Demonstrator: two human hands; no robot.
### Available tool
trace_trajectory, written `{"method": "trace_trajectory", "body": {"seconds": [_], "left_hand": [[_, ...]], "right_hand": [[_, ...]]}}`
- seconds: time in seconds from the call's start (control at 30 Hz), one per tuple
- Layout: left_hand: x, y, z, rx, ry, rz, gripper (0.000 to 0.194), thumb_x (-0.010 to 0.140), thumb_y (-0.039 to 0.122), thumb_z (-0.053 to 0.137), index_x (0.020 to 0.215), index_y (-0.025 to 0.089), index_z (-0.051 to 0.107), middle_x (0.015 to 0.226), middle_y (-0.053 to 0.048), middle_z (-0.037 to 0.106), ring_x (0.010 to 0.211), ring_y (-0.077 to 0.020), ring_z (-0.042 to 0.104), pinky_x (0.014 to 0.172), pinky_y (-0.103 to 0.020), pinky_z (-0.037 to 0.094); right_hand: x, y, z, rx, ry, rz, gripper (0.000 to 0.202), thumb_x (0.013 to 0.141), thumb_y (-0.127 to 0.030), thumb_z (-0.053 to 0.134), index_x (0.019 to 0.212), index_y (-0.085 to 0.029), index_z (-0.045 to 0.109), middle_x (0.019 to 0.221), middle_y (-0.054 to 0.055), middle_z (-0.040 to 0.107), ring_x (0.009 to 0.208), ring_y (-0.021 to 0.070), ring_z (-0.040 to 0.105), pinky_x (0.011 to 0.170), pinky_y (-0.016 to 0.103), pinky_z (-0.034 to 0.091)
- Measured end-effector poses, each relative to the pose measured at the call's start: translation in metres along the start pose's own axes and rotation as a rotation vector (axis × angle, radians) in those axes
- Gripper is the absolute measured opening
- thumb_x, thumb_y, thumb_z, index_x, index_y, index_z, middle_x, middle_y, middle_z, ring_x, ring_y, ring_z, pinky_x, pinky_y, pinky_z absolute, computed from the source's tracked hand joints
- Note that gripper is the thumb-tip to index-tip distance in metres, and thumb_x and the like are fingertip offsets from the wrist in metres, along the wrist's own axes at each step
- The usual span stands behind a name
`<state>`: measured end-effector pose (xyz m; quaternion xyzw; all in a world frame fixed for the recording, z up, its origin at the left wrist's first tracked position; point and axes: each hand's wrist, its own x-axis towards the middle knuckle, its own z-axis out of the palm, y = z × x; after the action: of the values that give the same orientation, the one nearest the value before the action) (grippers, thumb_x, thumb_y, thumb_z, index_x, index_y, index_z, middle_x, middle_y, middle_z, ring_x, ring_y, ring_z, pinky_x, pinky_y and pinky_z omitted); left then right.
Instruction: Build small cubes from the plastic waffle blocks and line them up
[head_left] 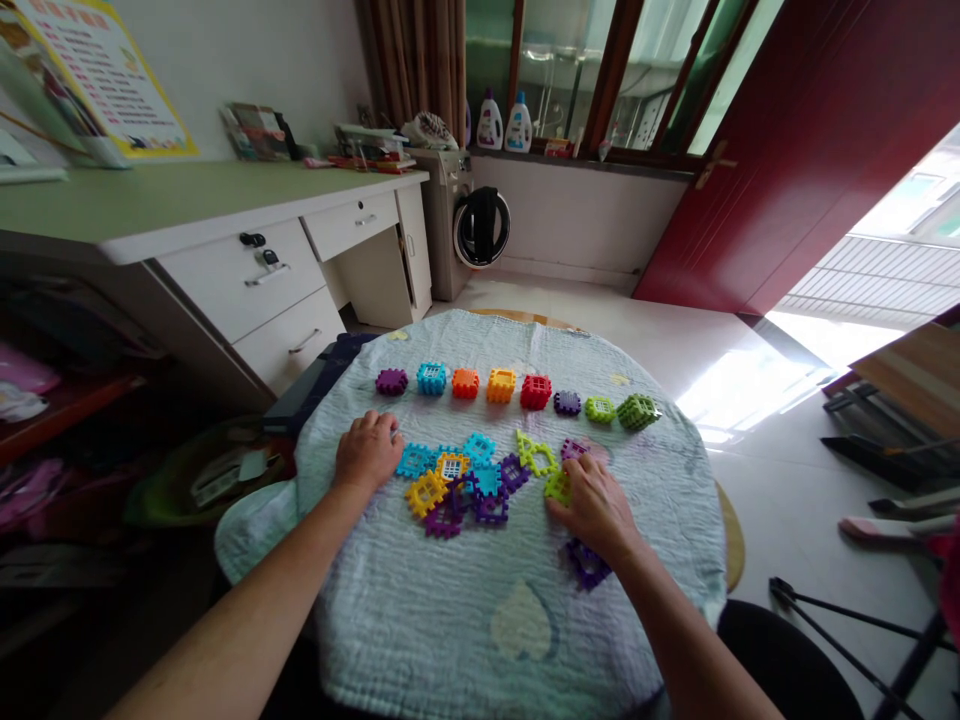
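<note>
My left hand rests on the cloth beside the loose blue tiles, its fingers loosely bent and slightly apart with nothing visible in them. My right hand has its thumb and fingers closed on a lime-green interlocking tile, partly hidden by the hand. Just behind that hand lies a purple tile, and a dark purple tile sticks out from under the wrist. Between the hands are yellow tiles, purple tiles and a lime-green triangular piece.
Behind the loose tiles stands a row of stacked or assembled pieces, among them blue, red and green ones. A pale cloth covers the round table. A desk is at left, a washing machine beyond.
</note>
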<state>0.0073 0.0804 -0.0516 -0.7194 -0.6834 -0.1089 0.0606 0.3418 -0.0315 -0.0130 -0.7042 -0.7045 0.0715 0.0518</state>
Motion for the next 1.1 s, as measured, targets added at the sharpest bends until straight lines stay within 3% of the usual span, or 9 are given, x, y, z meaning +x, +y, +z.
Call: {"method": "trace_trajectory", "body": {"seconds": [0.2, 0.63, 0.83, 0.97, 1.1], "left_hand": [[0.0, 0.005, 0.005, -0.009, 0.082, -0.099, 0.021, 0.085, 0.03, 0.046, 0.092, 0.019, 0.062, 0.098, -0.011, 0.06, 0.093, -0.0293, 0.056, 0.074, -0.037, 0.044], [0.0, -0.005, 0.018, -0.086, 0.125, -0.063, 0.021, 0.083, 0.031, 0.047, 0.09, 0.019, 0.064, 0.098, -0.012, 0.06, 0.09, -0.0294, 0.054, 0.077, -0.039, 0.043], [0.001, -0.005, 0.016, -0.101, 0.123, -0.064, 0.02, 0.082, 0.031, 0.048, 0.088, 0.02, 0.063, 0.097, -0.011, 0.06, 0.09, -0.0286, 0.055, 0.078, -0.038, 0.043], [0.001, -0.006, 0.017, -0.105, 0.123, -0.063, 0.02, 0.083, 0.031, 0.048, 0.088, 0.02, 0.063, 0.098, -0.011, 0.061, 0.091, -0.0288, 0.054, 0.078, -0.039, 0.043], [0.001, -0.007, 0.018, -0.097, 0.125, -0.06, 0.019, 0.083, 0.032, 0.048, 0.088, 0.02, 0.062, 0.099, -0.011, 0.061, 0.091, -0.029, 0.055, 0.079, -0.039, 0.043]], "right_hand": [[-0.001, -0.001, 0.002, -0.003, 0.025, 0.027, 0.025, 0.079, -0.04, 0.06, 0.094, -0.02, 0.057, 0.1, 0.011, 0.06, 0.096, 0.0264, 0.055, 0.082, 0.035, 0.041], [0.006, 0.008, 0.006, 0.106, 0.079, 0.026, 0.031, 0.071, -0.029, 0.063, 0.1, -0.018, 0.06, 0.101, 0.01, 0.058, 0.101, 0.0264, 0.051, 0.09, 0.035, 0.04], [0.05, 0.061, -0.03, 0.072, 0.182, 0.081, 0.046, 0.07, -0.035, 0.064, 0.114, -0.019, 0.059, 0.11, 0.01, 0.055, 0.102, 0.0266, 0.049, 0.089, 0.036, 0.038], [0.092, 0.094, -0.052, -0.057, 0.102, 0.091, 0.047, 0.07, -0.034, 0.064, 0.115, -0.021, 0.06, 0.116, 0.01, 0.056, 0.106, 0.0287, 0.047, 0.09, 0.039, 0.035], [0.124, 0.11, -0.055, -0.169, -0.053, 0.055, 0.05, 0.07, -0.033, 0.065, 0.118, -0.023, 0.061, 0.122, 0.009, 0.055, 0.111, 0.0311, 0.045, 0.089, 0.04, 0.033]]}}
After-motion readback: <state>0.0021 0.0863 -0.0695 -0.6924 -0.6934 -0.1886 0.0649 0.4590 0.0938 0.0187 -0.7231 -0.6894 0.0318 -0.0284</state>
